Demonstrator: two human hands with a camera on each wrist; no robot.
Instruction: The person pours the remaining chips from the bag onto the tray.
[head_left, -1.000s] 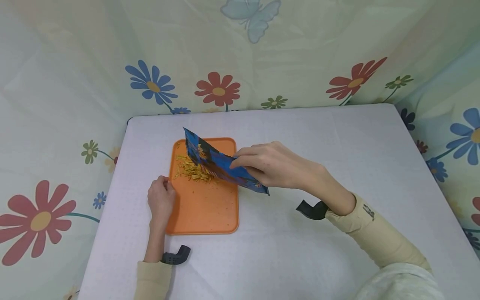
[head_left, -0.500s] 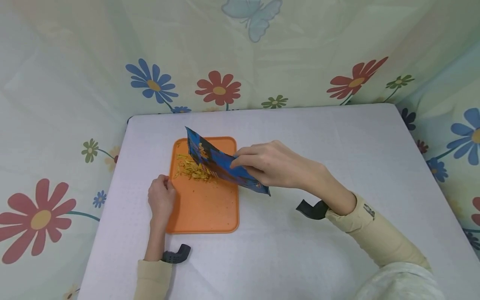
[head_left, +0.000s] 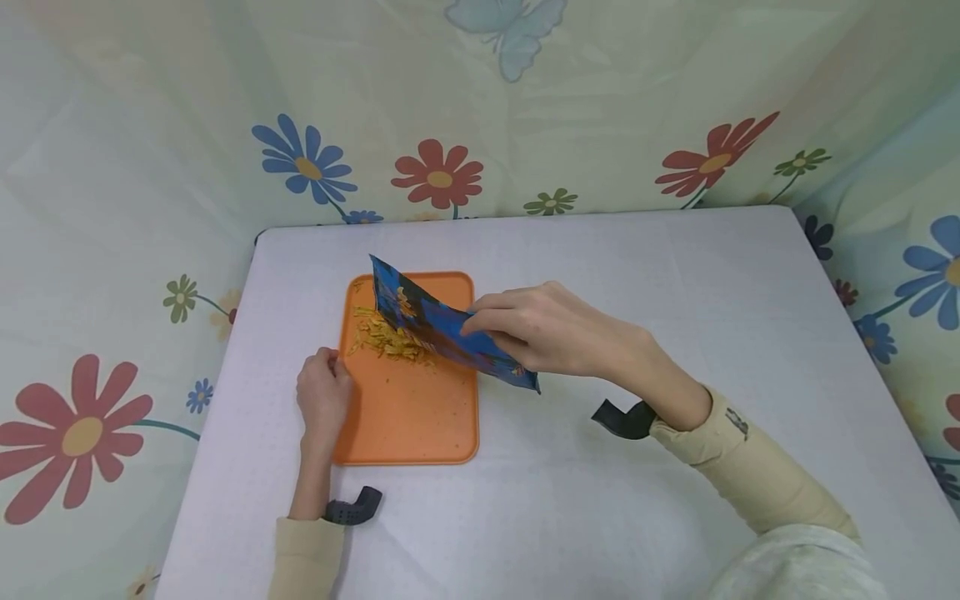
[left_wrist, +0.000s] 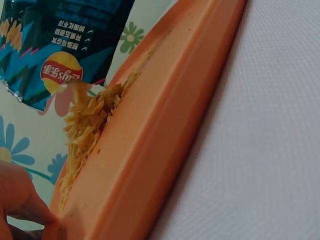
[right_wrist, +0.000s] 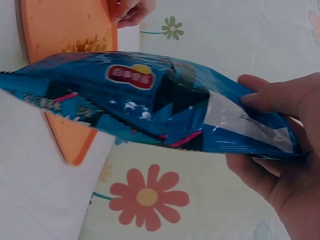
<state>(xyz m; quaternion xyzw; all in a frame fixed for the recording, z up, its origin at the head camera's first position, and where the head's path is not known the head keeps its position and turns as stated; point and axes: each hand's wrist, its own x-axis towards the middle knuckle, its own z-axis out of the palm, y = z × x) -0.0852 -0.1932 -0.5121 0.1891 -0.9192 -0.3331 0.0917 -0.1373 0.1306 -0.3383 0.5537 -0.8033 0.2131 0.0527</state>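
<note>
gripping a blue bag (head_left: 438, 323), the right hand (head_left: 536, 329) held it slanting over yellow shreds (head_left: 385, 340) on an orange tray (head_left: 420, 421); the left hand (head_left: 324, 396) pinched the tray's edge.

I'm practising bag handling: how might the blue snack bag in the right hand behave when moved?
The blue snack bag is probably floppy, since its film looks creased. Its glossy sheen suggests it may be slippery. It is likely light, especially if the yellow shreds on the orange tray came from it.

Dim wrist views, brighter head view
</note>
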